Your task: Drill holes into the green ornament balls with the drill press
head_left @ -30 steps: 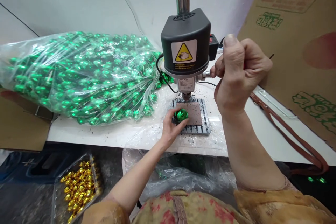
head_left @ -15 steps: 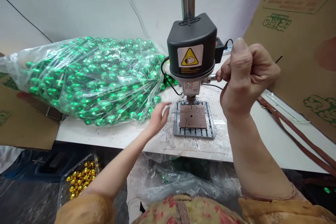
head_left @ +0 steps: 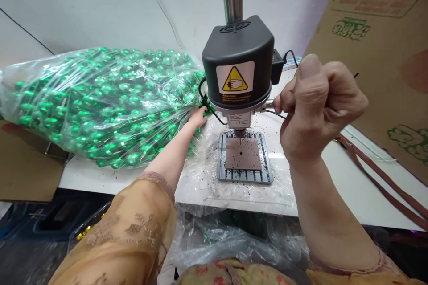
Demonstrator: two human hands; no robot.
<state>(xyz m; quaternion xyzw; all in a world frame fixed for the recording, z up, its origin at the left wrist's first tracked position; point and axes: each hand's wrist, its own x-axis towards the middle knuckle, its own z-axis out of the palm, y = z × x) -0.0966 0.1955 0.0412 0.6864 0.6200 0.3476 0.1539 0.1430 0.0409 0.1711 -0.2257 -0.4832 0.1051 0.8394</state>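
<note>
At the right, my right hand (head_left: 316, 109) is closed around the feed lever (head_left: 268, 105) of a small black drill press (head_left: 239, 49). A brown plate (head_left: 249, 160) with a small dark hole lies on the slotted metal base (head_left: 222, 173) under the drill. My left hand (head_left: 198, 117) reaches to the mouth of a clear plastic bag (head_left: 110, 111) full of shiny green faceted beads. Its fingertips are among loose green beads (head_left: 210, 107) behind the drill's black cable. Whether they grip a bead is hidden.
Dark shavings are scattered around the base on plastic sheeting (head_left: 200, 187) over the white table (head_left: 87, 178). Cardboard boxes (head_left: 377, 67) stand at both sides, and a brown strap (head_left: 377, 176) lies at right. Gold beads (head_left: 85, 231) sit in a container below the table's edge.
My left hand has moved away from beside the drill base, back and slightly left to the beads at the bag's mouth. My right hand stays on the lever. The view has shifted slightly.
</note>
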